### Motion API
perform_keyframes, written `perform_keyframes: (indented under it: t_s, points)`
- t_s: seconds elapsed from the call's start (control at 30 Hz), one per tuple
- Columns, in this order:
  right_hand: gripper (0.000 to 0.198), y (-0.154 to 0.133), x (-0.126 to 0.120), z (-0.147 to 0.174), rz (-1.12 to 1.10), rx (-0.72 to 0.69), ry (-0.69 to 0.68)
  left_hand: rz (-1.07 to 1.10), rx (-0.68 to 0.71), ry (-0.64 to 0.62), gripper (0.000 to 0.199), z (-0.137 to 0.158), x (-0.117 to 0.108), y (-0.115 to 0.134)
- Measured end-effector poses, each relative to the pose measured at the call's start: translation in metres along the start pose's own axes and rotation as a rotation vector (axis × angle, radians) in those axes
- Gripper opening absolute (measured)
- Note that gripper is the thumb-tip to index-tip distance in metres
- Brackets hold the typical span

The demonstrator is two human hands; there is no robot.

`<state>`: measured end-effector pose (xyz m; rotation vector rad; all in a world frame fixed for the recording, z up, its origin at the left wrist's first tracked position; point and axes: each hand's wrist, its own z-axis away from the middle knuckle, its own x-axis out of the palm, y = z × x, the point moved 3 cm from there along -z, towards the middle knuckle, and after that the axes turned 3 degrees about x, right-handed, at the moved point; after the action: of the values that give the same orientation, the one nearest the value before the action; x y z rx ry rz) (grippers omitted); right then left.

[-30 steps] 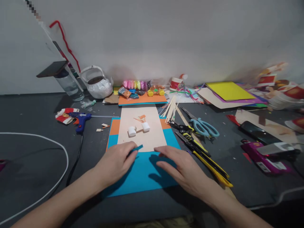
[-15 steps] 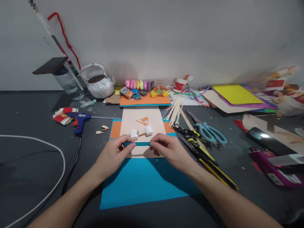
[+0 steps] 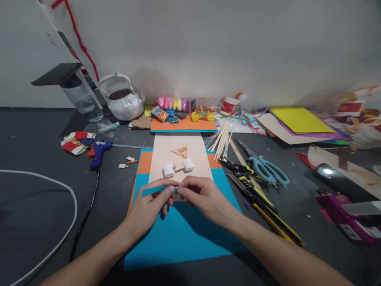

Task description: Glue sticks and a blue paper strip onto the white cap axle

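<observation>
A narrow blue paper strip (image 3: 152, 190) is pinched between the fingertips of my left hand (image 3: 153, 202), and its free end lies back across that hand. My right hand (image 3: 204, 194) pinches the strip's other end, the fingertips of both hands nearly touching. Under them lie a large blue sheet (image 3: 184, 238) and a pale cream sheet (image 3: 181, 139). Just beyond my fingers, two white cylinders (image 3: 168, 170) joined by a small wooden stick (image 3: 179, 167) rest on the cream sheet. Some thin orange scraps (image 3: 182, 150) lie behind them.
To the left lies a blue glue gun (image 3: 99, 153) with its cord. On the right are wooden sticks (image 3: 220, 141), blue-handled scissors (image 3: 264, 169), pliers (image 3: 236, 169), a yellow-black cutter (image 3: 268, 216) and a purple tool (image 3: 347, 214). A silver kettle (image 3: 125, 105) and clay packets (image 3: 177, 104) stand behind.
My hands have come together from holding the strip stretched between them. The strip has slid leftward over my left hand. The view has shifted slightly.
</observation>
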<state>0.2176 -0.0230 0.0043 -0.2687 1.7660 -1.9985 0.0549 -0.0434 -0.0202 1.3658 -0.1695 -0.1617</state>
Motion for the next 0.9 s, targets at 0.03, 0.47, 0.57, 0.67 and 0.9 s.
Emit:
perform_keyframes:
  t_s: [0.03,0.47,0.57,0.67,0.9]
  points:
    - [0.03,-0.002,-0.001,-0.002,0.076,-0.026,0.011,-0.015,0.001,0.027,0.037,0.0,-0.002,0.0]
    - [0.016,0.008,-0.026,-0.034,1.204,-0.191,0.185,0.025,-0.101,-0.073,0.036,-0.002,-0.011,-0.004]
    - [0.019,0.007,-0.01,-0.009,1.222,-0.155,0.246,0.01,-0.091,-0.077,0.034,-0.001,-0.012,-0.005]
    - [0.022,0.01,0.008,0.016,1.221,-0.178,0.26,-0.023,-0.079,-0.115,0.036,0.0,-0.011,-0.006]
    - [0.018,-0.004,0.011,0.036,0.835,-0.203,0.144,-0.12,-0.036,-0.161,0.032,0.007,-0.008,-0.002]
